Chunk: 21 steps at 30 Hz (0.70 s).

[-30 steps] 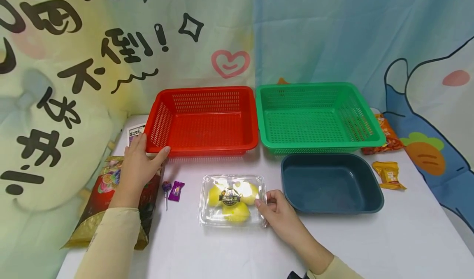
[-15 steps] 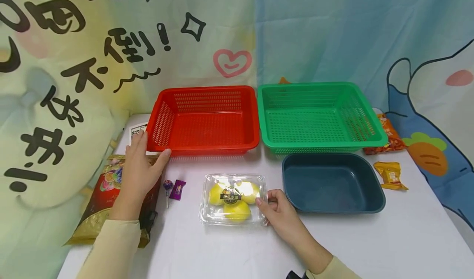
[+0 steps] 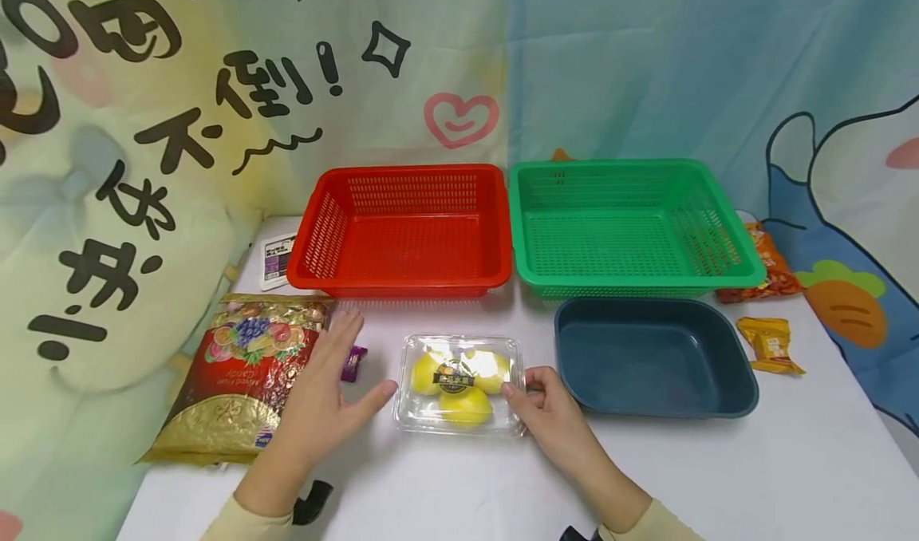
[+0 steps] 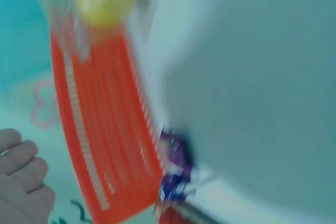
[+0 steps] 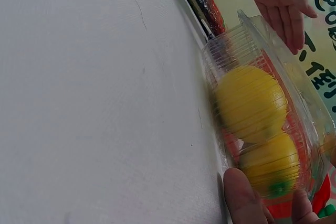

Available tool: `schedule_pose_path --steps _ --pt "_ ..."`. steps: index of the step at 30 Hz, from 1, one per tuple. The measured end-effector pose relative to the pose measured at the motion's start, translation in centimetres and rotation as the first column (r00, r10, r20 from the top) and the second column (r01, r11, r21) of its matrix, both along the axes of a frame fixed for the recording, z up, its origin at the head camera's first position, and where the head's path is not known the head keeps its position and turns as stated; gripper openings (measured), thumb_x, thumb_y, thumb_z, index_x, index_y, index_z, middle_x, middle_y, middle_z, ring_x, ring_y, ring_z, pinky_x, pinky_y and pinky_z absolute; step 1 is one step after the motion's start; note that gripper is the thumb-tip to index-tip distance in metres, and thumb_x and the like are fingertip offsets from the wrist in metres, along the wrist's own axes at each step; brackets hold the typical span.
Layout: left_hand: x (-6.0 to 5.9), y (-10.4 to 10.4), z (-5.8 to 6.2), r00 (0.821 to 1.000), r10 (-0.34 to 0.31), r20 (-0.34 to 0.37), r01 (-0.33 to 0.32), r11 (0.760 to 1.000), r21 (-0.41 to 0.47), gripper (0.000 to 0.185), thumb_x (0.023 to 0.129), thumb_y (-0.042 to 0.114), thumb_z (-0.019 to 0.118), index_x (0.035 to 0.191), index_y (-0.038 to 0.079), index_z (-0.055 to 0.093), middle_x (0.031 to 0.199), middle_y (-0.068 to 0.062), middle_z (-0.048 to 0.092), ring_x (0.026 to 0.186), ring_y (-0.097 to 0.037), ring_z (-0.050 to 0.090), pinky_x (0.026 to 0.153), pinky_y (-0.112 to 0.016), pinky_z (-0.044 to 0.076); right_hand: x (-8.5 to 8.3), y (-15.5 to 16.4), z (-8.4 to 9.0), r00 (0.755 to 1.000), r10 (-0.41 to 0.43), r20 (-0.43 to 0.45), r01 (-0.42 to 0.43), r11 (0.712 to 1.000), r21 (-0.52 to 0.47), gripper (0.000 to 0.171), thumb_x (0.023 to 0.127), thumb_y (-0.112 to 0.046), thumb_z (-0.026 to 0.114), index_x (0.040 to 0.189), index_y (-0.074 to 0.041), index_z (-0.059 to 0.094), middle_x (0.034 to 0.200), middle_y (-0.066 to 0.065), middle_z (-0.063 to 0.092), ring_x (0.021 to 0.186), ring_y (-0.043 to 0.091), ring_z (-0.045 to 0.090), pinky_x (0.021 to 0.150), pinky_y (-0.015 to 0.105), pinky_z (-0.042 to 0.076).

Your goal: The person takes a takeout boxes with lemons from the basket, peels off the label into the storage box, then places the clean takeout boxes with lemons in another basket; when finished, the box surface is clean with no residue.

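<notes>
We see a clear plastic box [image 3: 404,409] lying flat mid-tabletop [image 3: 459,485], lid on, w/ 3 yellow fruits [image 3: 465,407] & a dark label [image 3: 454,379] on top. Of the two hands, the R hand [image 3: 556,421] holds the box's R edge, thumb on the lid. The L hand [image 3: 323,401] is wide, fingers straight, thumb spread toward the box's L edge; we can't tell if it touches. L wrist view is blurry.

Just past the L hand, we see a purple sweet [image 3: 353,364], partly hidden. Further L lies a big red & gold candy bag [image 3: 247,365], w/ a small white & purple packet [image 3: 278,260] behind it. At the back, a red basket [image 3: 402,291] sits L of a green basket [image 3: 639,281]. In front of the green one, near the R hand, is a dark blue tub [image 3: 660,411]. Far R: a yellow packet [image 3: 771,345] &, behind it, an orange packet [image 3: 771,274].
</notes>
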State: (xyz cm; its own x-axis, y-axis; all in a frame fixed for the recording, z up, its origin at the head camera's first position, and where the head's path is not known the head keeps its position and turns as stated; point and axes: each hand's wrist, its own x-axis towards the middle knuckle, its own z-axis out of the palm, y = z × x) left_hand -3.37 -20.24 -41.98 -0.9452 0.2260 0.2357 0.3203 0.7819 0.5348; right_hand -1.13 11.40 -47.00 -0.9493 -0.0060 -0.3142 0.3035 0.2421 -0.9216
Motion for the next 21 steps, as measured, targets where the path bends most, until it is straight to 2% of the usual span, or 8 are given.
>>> schedule_pose_path --steps 4,8,11,21 --pt "1.8 1.1 -1.3 0.998 -0.044 0.037 0.045 0.998 -0.033 0.098 0.084 0.056 0.082 0.162 0.013 0.039 0.170 -0.007 0.037 0.156 -0.037 0.036 0.126 -0.063 0.032 0.1 0.0 0.0 1.000 -0.002 0.006 0.002 1.000 0.005 0.043 0.100 -0.028 0.071 0.126 0.002 0.054 0.103 0.016 0.069 0.086 0.015 0.064 0.067 0.023 0.056" --pt "2.7 2.0 -2.3 0.996 -0.057 0.071 0.062 0.996 -0.060 0.101 0.083 0.060 0.081 0.161 0.012 0.040 0.170 -0.008 0.038 0.156 -0.039 0.036 0.126 -0.061 0.032 0.0 0.0 -0.1 1.000 -0.005 0.006 0.005 1.000 0.016 0.044 0.100 -0.029 0.072 0.127 0.001 0.055 0.104 0.015 0.069 0.087 0.016 0.064 0.068 0.023 0.056" --pt "3.0 2.4 -2.8 0.995 -0.060 0.078 0.066 0.995 -0.080 0.103 0.082 0.063 0.081 0.161 0.010 0.041 0.169 -0.010 0.038 0.156 -0.038 0.036 0.127 -0.059 0.031 0.0 0.0 -0.2 1.000 -0.006 0.003 0.006 1.000 0.012 0.044 0.099 -0.030 0.072 0.127 0.001 0.055 0.103 0.015 0.068 0.086 0.015 0.064 0.067 0.023 0.056" --pt "3.4 3.2 -3.7 0.998 -0.047 0.032 0.051 0.990 -0.134 0.097 0.083 0.059 0.082 0.157 0.007 0.047 0.164 -0.011 0.046 0.154 -0.032 0.042 0.128 -0.053 0.032 0.1 0.0 -0.3 1.000 -0.020 -0.005 0.020 1.000 -0.014 0.044 0.100 -0.030 0.072 0.126 0.000 0.055 0.105 0.016 0.069 0.086 0.015 0.064 0.066 0.023 0.056"
